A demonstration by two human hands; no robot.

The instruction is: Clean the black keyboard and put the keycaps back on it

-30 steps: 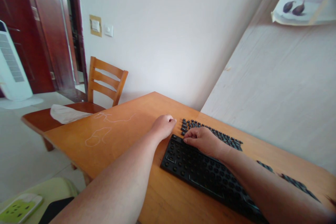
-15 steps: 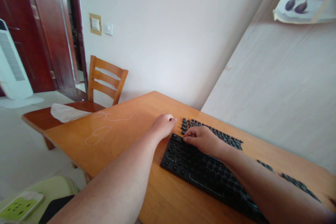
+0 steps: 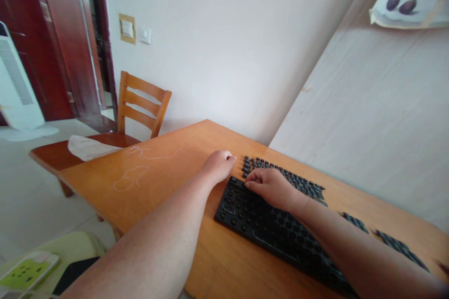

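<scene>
Wooden chair (image 3: pixel 142 98), light switch (image 3: pixel 127 29), reddish door (image 3: pixel 38 56)

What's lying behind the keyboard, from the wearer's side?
Behind the keyboard, rows of loose dark keycaps lie on the table. The right hand and its forearm block part of that area, so anything they cover there cannot be seen.

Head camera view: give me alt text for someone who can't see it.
A person's right hand pinches near the far edge of a black rectangular keyboard with many bare key positions, on an orange wooden table. Their left hand is curled nearby; small black keycaps lie in rows beyond.
</scene>
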